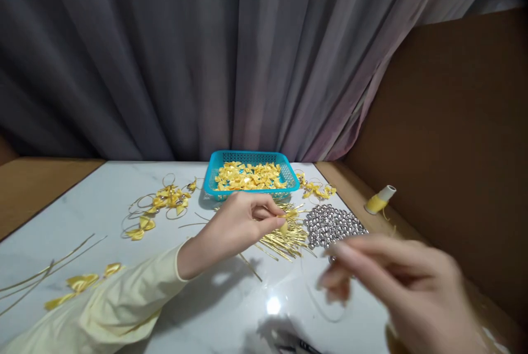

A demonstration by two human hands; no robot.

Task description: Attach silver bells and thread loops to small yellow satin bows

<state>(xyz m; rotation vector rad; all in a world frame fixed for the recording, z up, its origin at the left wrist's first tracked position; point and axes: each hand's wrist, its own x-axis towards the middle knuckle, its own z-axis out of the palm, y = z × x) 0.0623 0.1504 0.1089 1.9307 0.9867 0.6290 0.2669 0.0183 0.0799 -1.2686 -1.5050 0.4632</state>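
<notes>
My left hand (237,225) reaches over the table with thumb and forefinger closed on a small yellow ribbon bow (284,226). A thin, pale thread (319,310) hangs in a loose loop between the bow and my right hand (396,282). That right hand is nearer the camera, its fingers drawn together on the thread and smeared by motion. Beneath my left fingertips lies a heap of gold twist ties (284,241). A pile of silver beads (332,222) sits just beyond my right fingertips.
Behind the heap stands a blue basket (251,195) of yellow bows. Threaded bows lie in clusters at left (169,198) and right (319,190). A yellow thread spool (379,200) stands at the right edge. A dark tool (307,346) lies at the front.
</notes>
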